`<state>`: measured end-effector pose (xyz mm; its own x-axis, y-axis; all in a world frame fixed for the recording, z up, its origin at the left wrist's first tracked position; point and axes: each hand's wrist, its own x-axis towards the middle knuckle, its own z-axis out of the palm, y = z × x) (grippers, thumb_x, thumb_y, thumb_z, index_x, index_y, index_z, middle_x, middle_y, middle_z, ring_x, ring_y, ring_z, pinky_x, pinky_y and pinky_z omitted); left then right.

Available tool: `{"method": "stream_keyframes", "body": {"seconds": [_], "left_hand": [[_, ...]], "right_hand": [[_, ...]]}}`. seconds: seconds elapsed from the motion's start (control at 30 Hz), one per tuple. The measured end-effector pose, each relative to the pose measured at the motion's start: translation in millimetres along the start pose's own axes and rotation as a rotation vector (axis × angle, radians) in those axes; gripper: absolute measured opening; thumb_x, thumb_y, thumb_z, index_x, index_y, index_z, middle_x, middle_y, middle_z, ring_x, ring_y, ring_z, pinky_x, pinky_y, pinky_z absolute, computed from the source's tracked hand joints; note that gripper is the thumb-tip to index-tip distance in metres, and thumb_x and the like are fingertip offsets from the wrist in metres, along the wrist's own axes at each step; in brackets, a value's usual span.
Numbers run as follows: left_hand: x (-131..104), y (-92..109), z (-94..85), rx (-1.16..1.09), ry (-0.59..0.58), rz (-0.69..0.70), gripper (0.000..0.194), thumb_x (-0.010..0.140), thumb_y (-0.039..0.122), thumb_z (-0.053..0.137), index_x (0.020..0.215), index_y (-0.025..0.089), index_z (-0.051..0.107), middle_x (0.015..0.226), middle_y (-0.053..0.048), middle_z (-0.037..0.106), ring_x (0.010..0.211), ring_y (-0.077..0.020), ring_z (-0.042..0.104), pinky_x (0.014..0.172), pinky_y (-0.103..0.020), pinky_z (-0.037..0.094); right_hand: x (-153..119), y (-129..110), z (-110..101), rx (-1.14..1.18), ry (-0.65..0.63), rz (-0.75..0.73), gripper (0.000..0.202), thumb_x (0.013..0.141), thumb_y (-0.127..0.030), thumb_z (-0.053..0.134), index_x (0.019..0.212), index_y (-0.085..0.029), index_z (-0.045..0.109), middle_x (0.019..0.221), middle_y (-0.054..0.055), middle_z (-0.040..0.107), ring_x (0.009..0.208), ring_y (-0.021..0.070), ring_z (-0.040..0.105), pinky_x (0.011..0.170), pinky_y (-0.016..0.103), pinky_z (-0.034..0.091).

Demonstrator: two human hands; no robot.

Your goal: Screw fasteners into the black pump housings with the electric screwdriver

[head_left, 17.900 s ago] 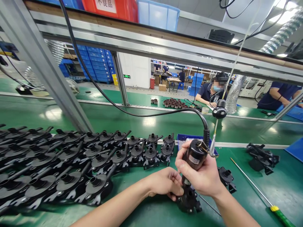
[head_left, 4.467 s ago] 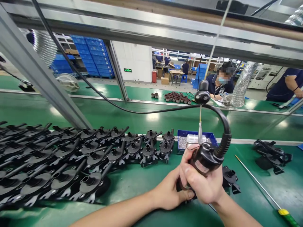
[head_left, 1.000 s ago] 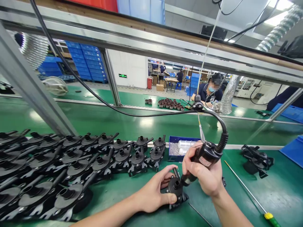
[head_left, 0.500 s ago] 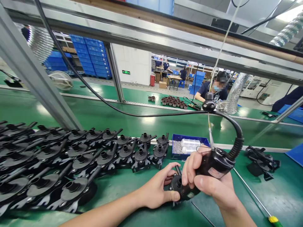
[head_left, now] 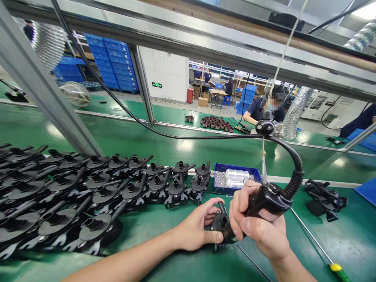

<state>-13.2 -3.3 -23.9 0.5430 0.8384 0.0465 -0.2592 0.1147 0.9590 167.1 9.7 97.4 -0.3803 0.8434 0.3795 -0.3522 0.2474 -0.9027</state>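
Now the electric screwdriver [head_left: 268,204] is held slanted in the closed right hand [head_left: 261,231], whereas it was held nearly upright in the earliest frame; its tip is hidden. The black pump housing [head_left: 221,223], mostly covered in the frame before last but two, is exposed and gripped between the left hand's [head_left: 199,227] thumb and fingers. From the housing, the blue parts bin [head_left: 226,191] is seen at one o'clock, the yellow-and-green-handled screwdriver [head_left: 337,269] at four, and rows of similar housings [head_left: 102,194] at ten.
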Motion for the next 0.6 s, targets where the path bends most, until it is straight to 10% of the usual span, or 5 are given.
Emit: {"method": "stream_keyframes", "body": {"seconds": [0.47,0.6], "left_hand": [[-2,-2,4.2,0.034,0.007,0.046,0.09,0.075,0.043,0.1,0.147,0.024,0.047,0.126,-0.009,0.069,0.125,-0.0325,0.068,0.117,-0.054,0.047],[-5,-8,14.3,0.019,-0.024,0.006,0.102,0.056,0.04,0.11,0.138,0.028,0.049,0.124,-0.006,0.072,0.122,-0.0328,0.07,0.118,-0.053,0.046]], "right_hand": [[-5,-14,26,-0.1,0.146,0.041,0.01,0.088,-0.026,0.075,0.094,-0.022,0.067,0.068,-0.003,0.062,0.053,0.0156,0.057,0.057,0.032,0.046],[3,-36,15,0.104,0.118,0.027,0.016,0.086,-0.022,0.08,0.097,-0.024,0.069,0.074,-0.001,0.067,0.061,0.0173,0.064,0.058,0.029,0.051]]}}
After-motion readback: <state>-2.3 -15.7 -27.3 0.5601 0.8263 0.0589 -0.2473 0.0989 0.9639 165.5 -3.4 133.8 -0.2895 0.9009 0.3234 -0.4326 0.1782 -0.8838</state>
